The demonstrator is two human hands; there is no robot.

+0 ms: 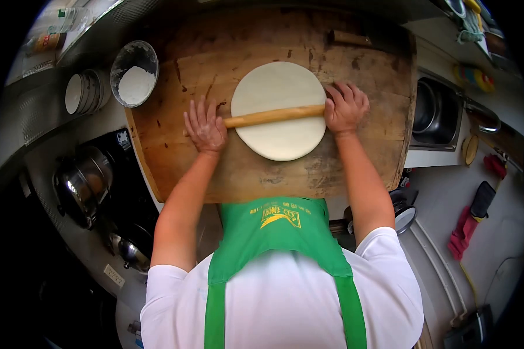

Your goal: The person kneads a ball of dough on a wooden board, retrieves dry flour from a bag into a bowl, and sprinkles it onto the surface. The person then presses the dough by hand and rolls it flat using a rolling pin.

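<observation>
A large round sheet of pale dough lies on a worn wooden board. Across its middle rests a wooden rolling pin, tilted slightly up toward the right. My left hand lies over the pin's left end, palm down, with the fingers spread and pointing away from me. At the other end, my right hand lies palm down over the pin beside the dough's right edge, its fingers stretched forward and slightly bent. Both palms hide the ends of the pin.
A bowl of white flour stands at the board's upper left, near stacked bowls. A wooden block lies at the far edge. The sink is on the right; a metal pot stands on the left.
</observation>
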